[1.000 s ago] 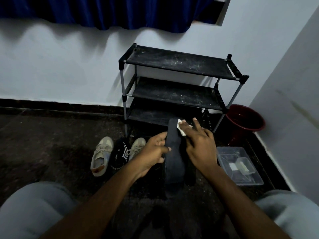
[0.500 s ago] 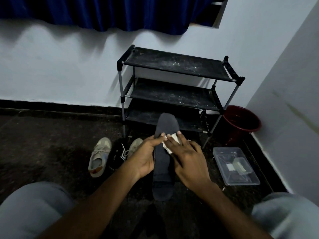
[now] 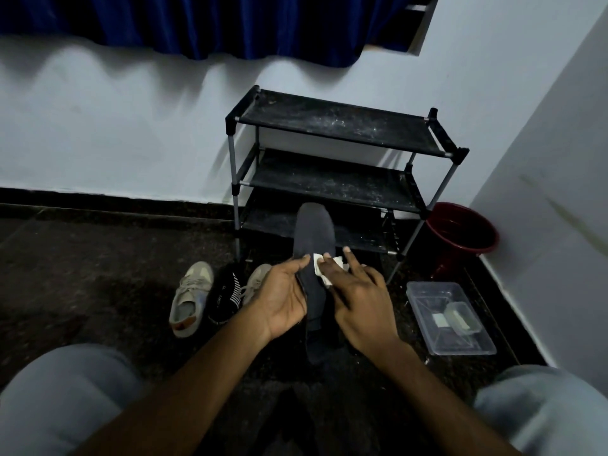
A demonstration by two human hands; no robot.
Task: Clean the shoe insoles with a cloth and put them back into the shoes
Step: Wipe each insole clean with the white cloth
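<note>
The flat, matte, dark insole (image 3: 314,232) was held over the floor, long axis pointing away, rounded toe toward the shoe rack (image 3: 329,126). The left hand (image 3: 283,297) gripped its edge. The right hand (image 3: 358,301), fingers straight, pressed a small crumpled white cloth (image 3: 318,268) onto it.

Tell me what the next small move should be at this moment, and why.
Probably slide the cloth forward toward the toe end of the insole. The right hand presses the cloth flat near the middle of the insole, the left hand grips its edge, and the toe stretch beyond the cloth lies bare, so a wiping stroke there seems due.
</note>
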